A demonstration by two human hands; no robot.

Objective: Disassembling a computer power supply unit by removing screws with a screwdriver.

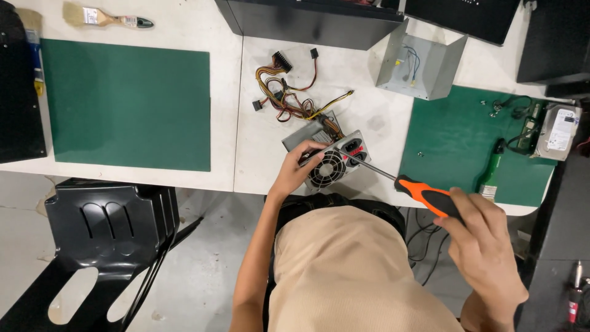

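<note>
A grey computer power supply [355, 147] with a round fan grille and a bundle of coloured cables [289, 92] lies near the front edge of the white table [344, 74]. My left hand [296, 169] grips its near corner beside the fan. My right hand [485, 246] holds the orange-and-black handle of a screwdriver [424, 195]. The screwdriver's metal shaft reaches left, with its tip touching the power supply's rear face close to the fan.
A green mat [126, 104] covers the table's left part, a paintbrush [107, 18] above it. Another green mat [455, 141] on the right carries a hard drive [556, 130], a green-handled tool [491, 175] and small screws. A bent metal cover [418, 61] and black cases stand behind. A black chair [104, 227] is lower left.
</note>
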